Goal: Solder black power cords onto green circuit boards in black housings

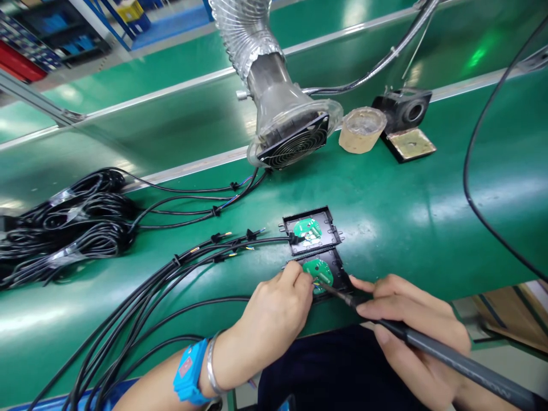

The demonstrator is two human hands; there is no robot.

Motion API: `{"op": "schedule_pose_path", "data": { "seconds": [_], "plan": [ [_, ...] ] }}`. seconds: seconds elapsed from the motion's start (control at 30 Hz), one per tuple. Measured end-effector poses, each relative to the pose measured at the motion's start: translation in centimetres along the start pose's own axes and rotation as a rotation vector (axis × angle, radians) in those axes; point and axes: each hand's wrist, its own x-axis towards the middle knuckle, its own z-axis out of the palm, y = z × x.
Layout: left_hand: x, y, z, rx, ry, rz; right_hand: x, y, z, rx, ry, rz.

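Observation:
My right hand (422, 328) grips a soldering iron (454, 354) like a pen. The iron's tip rests at the nearer green circuit board (324, 268), which sits in a black plastic housing (340, 269). With fingers pinched at the board's left edge, my left hand (278, 302) holds the end of a black cable (226, 299); small coloured wires show beside the fingertips, partly hidden. Just behind, a second black housing (331, 231) holds another green board (306, 228), with a black cable running into its left side.
A fume extractor (295, 140) on a foil duct hangs behind the housings. A roll of tape (363, 130) and a soldering iron stand (405, 108) with a small tray are at the back right. Bundled black cables (85, 222) lie at left, and several loose cable ends reach toward the boards.

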Motion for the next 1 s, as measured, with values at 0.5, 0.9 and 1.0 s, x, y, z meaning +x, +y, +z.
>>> {"op": "schedule_pose_path", "data": {
  "seconds": [0.5, 0.9, 1.0],
  "plan": [
    [-0.1, 0.0, 0.0, 0.012, 0.003, 0.006, 0.4, -0.3, -0.2, -0.008, -0.049, 0.016],
    [0.0, -0.1, 0.1, 0.016, 0.013, 0.005, 0.0, -1.0, -1.0, -0.026, -0.037, 0.014],
    [0.0, -0.1, 0.1, 0.007, 0.006, 0.005, 0.4, -1.3, -1.6, -0.063, 0.004, 0.010]
  ]
}}
